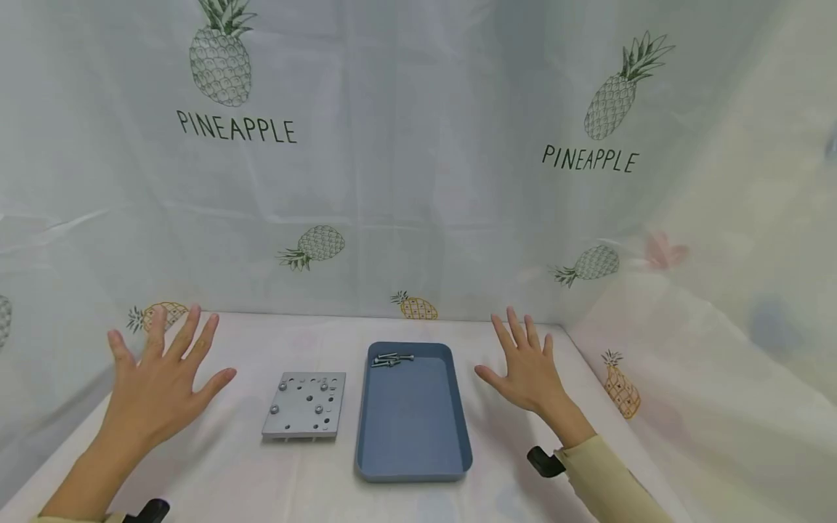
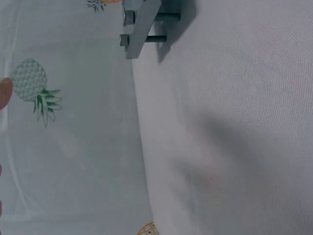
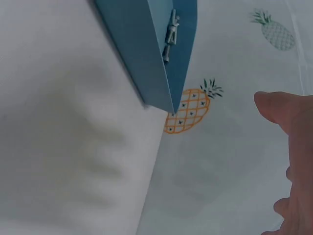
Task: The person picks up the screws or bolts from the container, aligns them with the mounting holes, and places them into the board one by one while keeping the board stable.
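My left hand [image 1: 155, 388] is held over the table's left side, fingers spread wide and nothing in it. To its right sits a grey metal plate [image 1: 297, 403] with several holes and several bolts standing in it. In the left wrist view bolt shanks stick out beneath the plate [image 2: 142, 27]. A blue rectangular tray [image 1: 412, 421] lies right of the plate, with several silver screws [image 1: 391, 359] loose at its far left end. Beyond the tray's right side my right hand [image 1: 528, 370] is also spread and holds nothing. In the right wrist view its thumb points toward the tray [image 3: 142, 54].
A white cloth covers the table [image 1: 255, 479]. Behind it hangs a pale curtain [image 1: 418, 174] printed with pineapples, and more of this sheeting [image 1: 732, 363] slopes down along the right edge. Each wrist carries a black strap piece [image 1: 546, 462].
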Demonstrator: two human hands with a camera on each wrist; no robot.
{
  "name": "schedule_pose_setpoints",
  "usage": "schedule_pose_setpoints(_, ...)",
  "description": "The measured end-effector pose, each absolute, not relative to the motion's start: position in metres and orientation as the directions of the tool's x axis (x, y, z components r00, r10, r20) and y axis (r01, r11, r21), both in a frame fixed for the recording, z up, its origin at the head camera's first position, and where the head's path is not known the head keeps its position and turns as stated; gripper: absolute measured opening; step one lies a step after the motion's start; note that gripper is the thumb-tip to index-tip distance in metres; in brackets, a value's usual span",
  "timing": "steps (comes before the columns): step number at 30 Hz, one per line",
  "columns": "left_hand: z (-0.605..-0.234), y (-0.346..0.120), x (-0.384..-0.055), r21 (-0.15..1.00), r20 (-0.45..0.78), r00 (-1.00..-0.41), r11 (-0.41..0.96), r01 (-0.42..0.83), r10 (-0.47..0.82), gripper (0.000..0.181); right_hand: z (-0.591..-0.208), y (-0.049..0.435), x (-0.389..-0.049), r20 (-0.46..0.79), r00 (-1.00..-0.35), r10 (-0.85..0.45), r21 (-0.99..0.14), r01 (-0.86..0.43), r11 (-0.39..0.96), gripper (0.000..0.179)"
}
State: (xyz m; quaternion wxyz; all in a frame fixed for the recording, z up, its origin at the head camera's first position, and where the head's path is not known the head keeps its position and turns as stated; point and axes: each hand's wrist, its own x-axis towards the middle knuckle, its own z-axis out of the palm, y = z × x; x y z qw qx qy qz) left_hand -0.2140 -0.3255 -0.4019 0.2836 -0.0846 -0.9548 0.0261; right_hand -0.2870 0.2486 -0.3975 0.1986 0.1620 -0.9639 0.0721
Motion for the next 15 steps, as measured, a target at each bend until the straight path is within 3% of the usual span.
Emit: schedule_pose_setpoints(15, -0.426, -0.307, -0.213, 0.141, 0.510, -0.847, 0.957, 0.253, 0.149, 0.100, -0.387, 0.203, -0.326, 0.363, -0.832, -0.419, -0.129, -0.490, 0.862, 0.094)
